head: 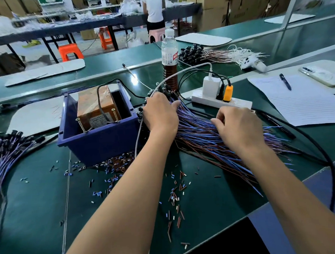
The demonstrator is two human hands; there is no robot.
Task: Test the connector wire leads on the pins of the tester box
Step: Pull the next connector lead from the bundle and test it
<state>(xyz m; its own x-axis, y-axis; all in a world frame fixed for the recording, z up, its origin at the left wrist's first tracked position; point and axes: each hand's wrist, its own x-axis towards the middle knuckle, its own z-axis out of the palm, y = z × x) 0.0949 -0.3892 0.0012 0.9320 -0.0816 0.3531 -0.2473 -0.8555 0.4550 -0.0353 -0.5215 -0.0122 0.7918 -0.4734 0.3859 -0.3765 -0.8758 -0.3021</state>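
Head view: wire leads (211,136), blue and brown, lay fanned in a thick bundle across the green bench (31,211), their black connector ends piled near the foot of a water bottle (169,56). The left hand (159,113) rested on the connector end of the bundle, fingers curled down into the wires; whether it pinched any single lead could not be told. The right hand (238,125) sat further along the same bundle, fingertips bent and picking at the strands; its exact grasp was hidden too. Just left of the left hand stood the tester box (97,107), an orange-brown unit with two upright screw pins, set inside a blue plastic bin (99,138) and trailing a black cable. Neither hand touched the pins.

Cut bits of insulation (174,196) were scattered on the bench in front of the bin. A second bundle of leads (7,152) lay at the far left. Behind the hands sat a white power strip (221,101) with a white charger and an orange plug. To the right lay lined paper (305,102), a pen (285,81) and a phone (323,76).
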